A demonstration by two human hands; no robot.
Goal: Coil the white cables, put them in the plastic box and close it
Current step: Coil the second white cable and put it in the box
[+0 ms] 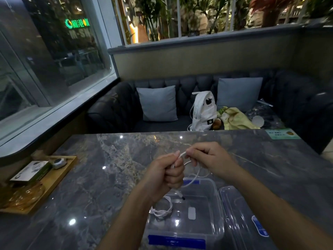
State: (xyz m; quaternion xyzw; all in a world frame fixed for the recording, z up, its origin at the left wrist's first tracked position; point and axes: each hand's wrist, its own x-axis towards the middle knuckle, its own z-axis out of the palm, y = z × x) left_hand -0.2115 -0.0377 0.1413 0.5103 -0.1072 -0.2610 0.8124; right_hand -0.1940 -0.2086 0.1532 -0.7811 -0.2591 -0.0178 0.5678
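I hold one white cable [193,175] above the table with both hands. My left hand [166,171] is a fist around its bunched loops, and a plug end hangs out below it. My right hand [209,159] pinches the same cable just to the right, with a loop drooping between the hands. Below them stands the clear plastic box [217,212], open, with blue clips at its near and far rims. A second white cable [163,210] lies coiled at the box's left side. The clear lid [239,219] lies flat on the table right of the box.
A grey marble table [108,168] carries a wooden tray [54,179] with a small box and glassware at the left edge. A green card [282,134] lies at the far right. Behind the table a dark sofa holds cushions, a white backpack [204,110] and a yellow cloth.
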